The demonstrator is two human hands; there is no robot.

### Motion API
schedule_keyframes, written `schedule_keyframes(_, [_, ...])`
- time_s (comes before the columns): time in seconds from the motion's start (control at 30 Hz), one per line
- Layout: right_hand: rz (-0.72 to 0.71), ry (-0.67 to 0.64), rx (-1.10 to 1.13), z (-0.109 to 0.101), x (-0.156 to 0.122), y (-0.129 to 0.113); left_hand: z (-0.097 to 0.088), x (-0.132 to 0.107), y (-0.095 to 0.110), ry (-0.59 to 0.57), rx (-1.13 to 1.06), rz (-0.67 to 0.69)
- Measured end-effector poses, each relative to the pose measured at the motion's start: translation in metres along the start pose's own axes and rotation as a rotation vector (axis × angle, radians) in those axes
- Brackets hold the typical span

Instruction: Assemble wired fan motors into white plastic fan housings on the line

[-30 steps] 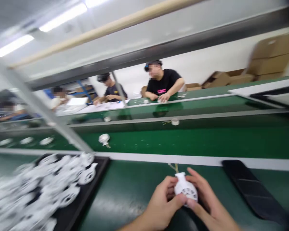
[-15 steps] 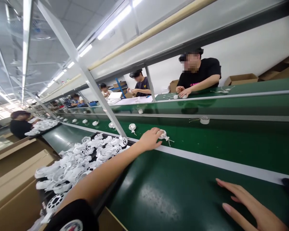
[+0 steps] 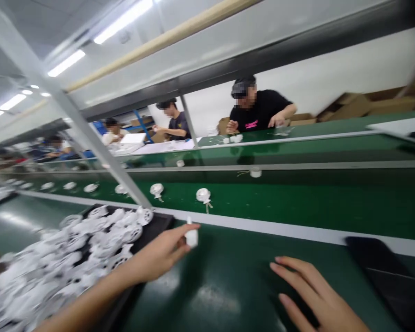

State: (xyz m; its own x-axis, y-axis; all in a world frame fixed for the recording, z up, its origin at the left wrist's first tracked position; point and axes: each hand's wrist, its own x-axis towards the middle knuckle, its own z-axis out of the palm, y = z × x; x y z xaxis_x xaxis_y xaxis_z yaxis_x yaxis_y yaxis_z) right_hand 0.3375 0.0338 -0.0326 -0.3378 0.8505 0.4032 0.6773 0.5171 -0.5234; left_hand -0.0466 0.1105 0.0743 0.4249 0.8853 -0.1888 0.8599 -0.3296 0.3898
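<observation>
My left hand is above the front edge of the green workbench, close to the black tray's corner. Its fingers pinch a small white plastic part. My right hand lies on the bench at the lower right, fingers apart, holding nothing. A black tray is heaped with several white perforated plastic housings. Beyond the white strip, white round parts with short cords stand in a row on the green conveyor belt.
A black ribbed mat lies on the bench at the right. A grey metal strut slants across the view above the tray. Co-workers sit across the line, one in a black T-shirt handling white parts. Cardboard boxes stand behind them.
The white part my hands held together a second ago now stands on the belt. My left hand has come back toward the tray with a small white part. My right hand lies open.
</observation>
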Motion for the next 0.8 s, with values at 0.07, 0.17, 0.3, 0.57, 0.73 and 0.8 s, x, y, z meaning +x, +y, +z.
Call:
schedule_keyframes(0.07, [-0.096, 0.02, -0.088, -0.001, 0.005, -0.009, 0.022, 0.028, 0.038, -0.174, -0.401, 0.221])
schedule_keyframes(0.17, [-0.192, -0.127, -0.189, 0.006, 0.009, -0.003, 0.047, 0.085, 0.086, -0.185, -0.323, 0.461])
schedule_keyframes(0.3, [-0.087, -0.257, -0.145, 0.004, 0.016, 0.012, 0.034, 0.198, 0.123, 0.158, 0.068, 0.401])
schedule_keyframes(0.57, [0.116, -0.17, -0.126, -0.037, 0.017, 0.031, 0.019, 0.312, 0.146, 0.437, 0.179, -0.014])
schedule_keyframes(0.73, [0.194, -0.098, -0.212, -0.04, 0.015, 0.051, 0.036, 0.29, 0.144, 0.418, 0.186, 0.101])
schedule_keyframes(0.8, [0.212, -0.033, -0.253, -0.041, 0.016, 0.053, 0.045, 0.262, 0.139, 0.379, 0.157, 0.197])
